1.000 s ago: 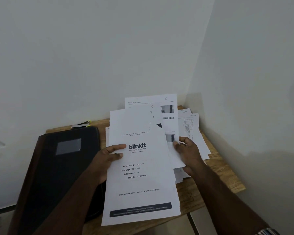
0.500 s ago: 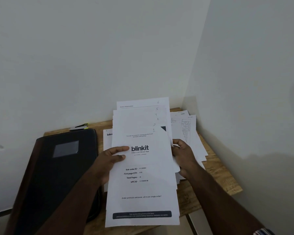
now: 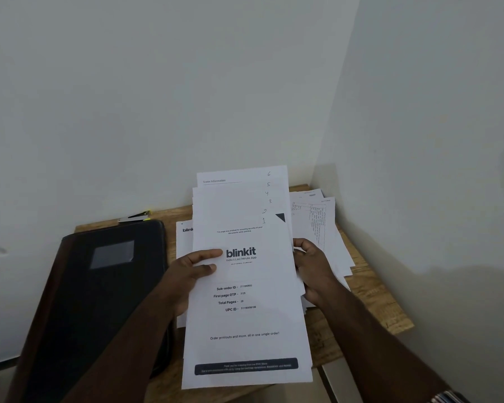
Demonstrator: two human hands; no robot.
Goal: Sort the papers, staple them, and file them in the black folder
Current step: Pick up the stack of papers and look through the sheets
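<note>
I judge sorting nearly done: my left hand and right hand pinch the numbered stack (staggered), which next needs squaring for the stapler.

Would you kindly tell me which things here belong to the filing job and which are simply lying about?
Belonging to the job:
- fanned stack of papers, held by the left hand and right hand
- loose papers on the table
- black folder
- stapler

Lying about:
- nothing visible
</note>
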